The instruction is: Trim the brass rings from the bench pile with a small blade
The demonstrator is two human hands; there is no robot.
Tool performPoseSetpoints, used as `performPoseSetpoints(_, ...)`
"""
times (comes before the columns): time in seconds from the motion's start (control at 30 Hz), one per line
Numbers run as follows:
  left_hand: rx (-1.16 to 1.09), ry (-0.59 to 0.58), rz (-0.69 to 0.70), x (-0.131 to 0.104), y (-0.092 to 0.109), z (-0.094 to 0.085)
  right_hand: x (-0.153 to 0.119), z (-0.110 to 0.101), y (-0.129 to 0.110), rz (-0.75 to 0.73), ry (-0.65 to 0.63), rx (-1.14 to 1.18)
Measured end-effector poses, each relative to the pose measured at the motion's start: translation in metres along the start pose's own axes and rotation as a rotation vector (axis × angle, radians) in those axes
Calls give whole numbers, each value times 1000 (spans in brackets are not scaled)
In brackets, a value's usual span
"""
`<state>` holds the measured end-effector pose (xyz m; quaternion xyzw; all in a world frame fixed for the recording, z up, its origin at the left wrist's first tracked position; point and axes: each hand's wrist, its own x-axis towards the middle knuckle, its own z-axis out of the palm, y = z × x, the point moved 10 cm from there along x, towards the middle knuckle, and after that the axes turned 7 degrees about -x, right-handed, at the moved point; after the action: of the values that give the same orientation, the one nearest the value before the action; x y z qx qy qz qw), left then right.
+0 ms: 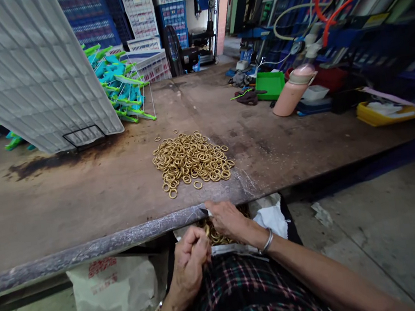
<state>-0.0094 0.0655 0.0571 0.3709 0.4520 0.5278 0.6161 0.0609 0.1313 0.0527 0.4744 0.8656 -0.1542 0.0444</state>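
My left hand point(192, 254) is closed in front of the table's edge, pinching a brass-coloured ring point(207, 230) that shows at the fingertips. Up and to its right, my right hand point(227, 217) is wrapped round a small knife; a short dark pointed blade point(204, 211) sticks out past the fingers, and the handle is mostly hidden. Below both hands, more rings lie in a pale-lined container point(222, 249) on my lap, partly covered by the right hand. A pile of similar rings point(192, 157) rests on the table, several lying loose round its edge.
The brown table point(95, 199) has a worn front edge. A white ribbed crate point(38, 70) stands at left beside green and turquoise plastic parts point(123, 85). Right: a green tray point(270, 84), pink bottle point(294, 92) and yellow dish point(387, 112). A pale bag point(114, 293) hangs below.
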Motion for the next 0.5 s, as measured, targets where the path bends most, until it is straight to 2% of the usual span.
performPoseSetpoints(0.1, -209, -36, -163, -2, -17, 12, 5, -13, 9, 23, 79, 8)
performPoseSetpoints(0.2, -398, 52, -417, 0, -54, 12, 15, -27, 17, 41, 201, 37)
performPoseSetpoints(0.27, -457, 125, -526, 4, -76, 8, 25, -31, 26, 93, 252, 29)
performPoseSetpoints(0.43, -482, 358, -630, 10, -110, -14, 54, -28, 29, 154, 280, -54)
performPoseSetpoints(0.5, -435, 354, -635, 15, -113, -15, 60, -24, 26, 179, 266, -98)
